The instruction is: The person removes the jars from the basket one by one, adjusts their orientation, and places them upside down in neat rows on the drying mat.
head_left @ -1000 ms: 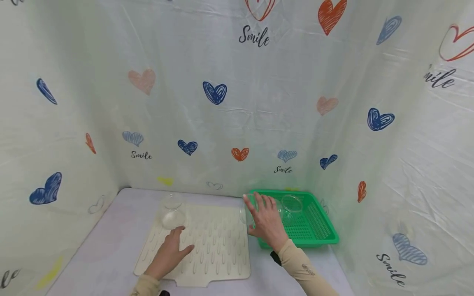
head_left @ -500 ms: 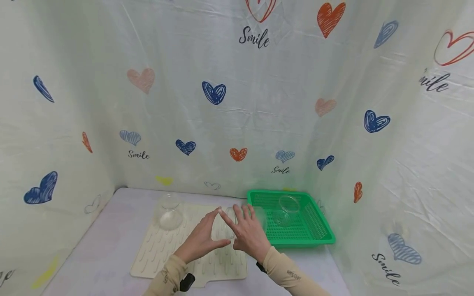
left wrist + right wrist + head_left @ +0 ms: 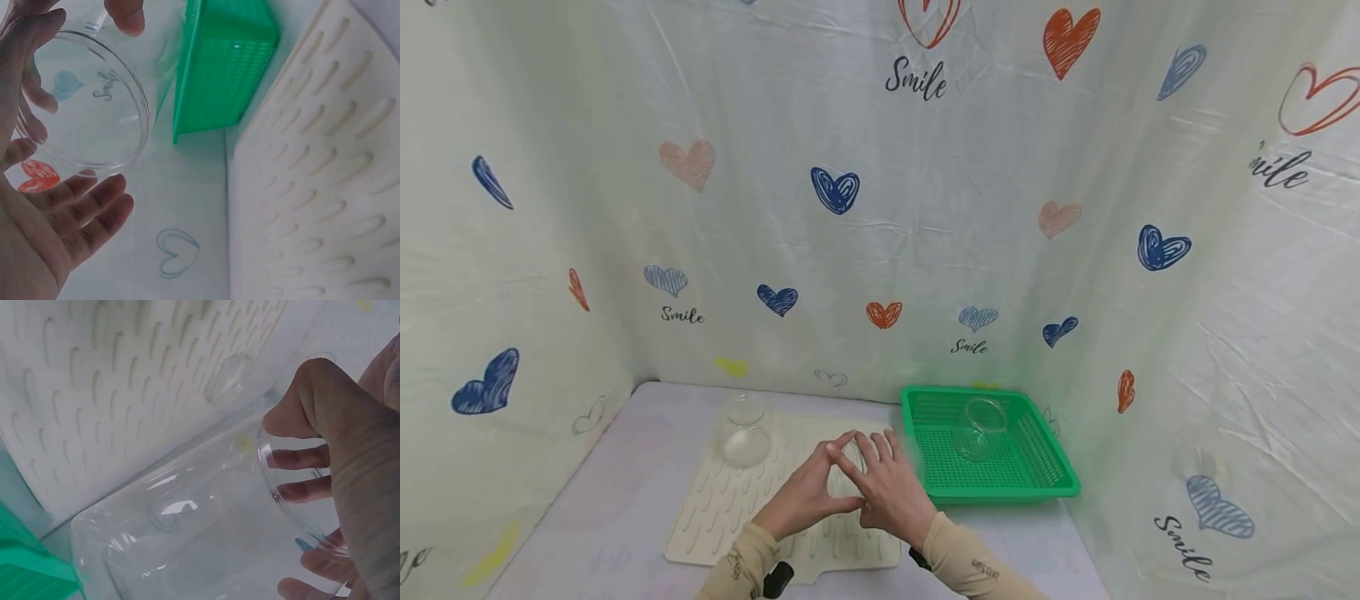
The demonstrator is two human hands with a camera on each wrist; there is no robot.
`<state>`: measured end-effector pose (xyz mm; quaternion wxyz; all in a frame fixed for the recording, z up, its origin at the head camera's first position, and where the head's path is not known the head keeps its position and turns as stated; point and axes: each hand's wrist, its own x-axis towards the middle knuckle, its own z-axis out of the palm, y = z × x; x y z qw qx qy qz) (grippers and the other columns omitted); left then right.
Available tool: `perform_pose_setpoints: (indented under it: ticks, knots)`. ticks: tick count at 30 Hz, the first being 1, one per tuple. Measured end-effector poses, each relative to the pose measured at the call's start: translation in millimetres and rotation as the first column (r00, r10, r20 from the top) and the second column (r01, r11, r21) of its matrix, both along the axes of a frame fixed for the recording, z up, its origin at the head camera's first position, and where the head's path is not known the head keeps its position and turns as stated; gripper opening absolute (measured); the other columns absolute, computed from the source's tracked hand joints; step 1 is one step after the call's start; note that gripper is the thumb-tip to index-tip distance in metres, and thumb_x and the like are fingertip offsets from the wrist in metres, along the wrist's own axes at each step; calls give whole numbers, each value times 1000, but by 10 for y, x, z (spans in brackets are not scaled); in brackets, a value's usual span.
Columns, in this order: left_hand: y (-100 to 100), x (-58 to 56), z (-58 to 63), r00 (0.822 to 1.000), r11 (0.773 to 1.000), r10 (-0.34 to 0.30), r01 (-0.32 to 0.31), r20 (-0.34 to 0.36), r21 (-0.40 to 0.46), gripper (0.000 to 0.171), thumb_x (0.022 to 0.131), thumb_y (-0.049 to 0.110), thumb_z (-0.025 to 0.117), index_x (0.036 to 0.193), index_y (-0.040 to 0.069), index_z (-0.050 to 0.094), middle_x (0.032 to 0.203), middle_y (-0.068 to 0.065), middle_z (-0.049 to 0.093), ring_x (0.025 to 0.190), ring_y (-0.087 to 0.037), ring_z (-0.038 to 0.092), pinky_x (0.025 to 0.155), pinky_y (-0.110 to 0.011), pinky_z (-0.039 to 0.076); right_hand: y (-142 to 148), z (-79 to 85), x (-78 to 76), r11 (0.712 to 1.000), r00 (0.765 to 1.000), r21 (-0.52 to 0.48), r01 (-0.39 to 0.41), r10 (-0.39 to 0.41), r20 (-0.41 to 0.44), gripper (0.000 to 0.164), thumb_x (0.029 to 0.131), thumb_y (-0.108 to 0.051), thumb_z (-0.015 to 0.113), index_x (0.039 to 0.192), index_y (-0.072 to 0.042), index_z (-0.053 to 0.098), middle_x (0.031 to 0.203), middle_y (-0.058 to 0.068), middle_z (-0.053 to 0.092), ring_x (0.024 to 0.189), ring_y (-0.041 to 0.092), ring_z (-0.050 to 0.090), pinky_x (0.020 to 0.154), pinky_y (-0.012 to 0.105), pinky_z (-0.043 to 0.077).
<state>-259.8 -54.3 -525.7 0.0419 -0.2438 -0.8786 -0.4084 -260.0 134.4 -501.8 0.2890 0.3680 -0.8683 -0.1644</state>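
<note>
A clear wide-mouthed glass jar lies on its side in the air between my two hands, its open mouth toward the left. My right hand grips it, with the thumb along the rim. Across the mouth, my left hand curves thumb and fingers round the rim. In the head view, the hands largely hide this jar and their index fingertips meet. A second glass jar stands on the back left of the ribbed cream mat.
At the right stands a green plastic basket with another glass jar inside. The white table is closed in at the back and sides by a curtain printed with hearts.
My right hand has brought the jar leftward from the basket to over the mat. My left hand has moved right, away from the standing jar, to meet it at the rim.
</note>
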Motion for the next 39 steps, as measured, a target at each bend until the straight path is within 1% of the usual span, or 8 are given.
perform_pose_setpoints:
  ticks: [11,14,16,21,25,29,33,39]
  knots:
    - [-102,-25,51,991,993,103,-97,-86,70,90,73,55,78,147,30,34,139,0,44,121,-26,54,91,-45,53,92,192,-44,981,996,-188,-48,62,68,122,64,-69,77,155,-17,15,148,14,40,128,30,48,105,52,42]
    - [-162,-45,83,987,986,137,-128,-88,104,92,72,58,78,148,32,33,140,1,43,119,-23,55,89,-40,53,196,303,-75,924,985,-381,-33,94,143,114,72,-69,70,155,-13,17,151,14,36,132,30,44,104,53,41]
    - [-201,-53,111,983,983,157,-145,-99,116,93,71,57,78,148,31,33,141,2,43,118,-21,54,88,-38,53,260,387,-91,845,960,-534,39,116,254,106,79,-66,66,155,-13,15,154,13,33,136,31,41,105,55,39]
    - [-258,-42,198,977,976,183,-168,-107,137,93,71,54,80,148,30,34,141,1,42,114,-20,55,83,-38,53,373,483,-188,523,806,-789,322,285,518,85,94,-45,59,156,-20,7,157,13,25,141,35,34,107,58,36]
    - [-262,-20,244,977,975,186,-169,-109,144,94,70,55,80,148,30,34,141,1,43,114,-22,55,84,-39,53,437,426,-271,324,682,-805,497,429,593,72,101,-38,50,156,-18,8,154,19,27,137,42,37,103,57,41]
    - [-263,-17,253,974,975,194,-178,-116,134,94,70,52,82,148,29,34,141,-1,43,114,-22,55,84,-39,54,463,337,-306,238,503,-712,660,565,654,72,102,-50,38,155,-14,6,153,27,24,135,48,36,98,52,48]
    - [-269,-17,253,972,973,205,-189,-117,135,94,70,49,83,147,31,32,141,-2,43,113,-23,55,81,-39,54,434,254,-310,229,310,-593,772,679,666,82,99,-61,33,154,-10,-2,153,30,20,136,51,34,96,51,51]
    - [-272,-13,263,972,975,195,-177,-134,133,95,70,46,84,148,28,33,142,-2,43,112,-19,55,82,-39,54,386,185,-309,240,155,-532,812,790,593,88,96,-67,32,155,-16,-9,154,31,19,136,49,36,98,53,49]
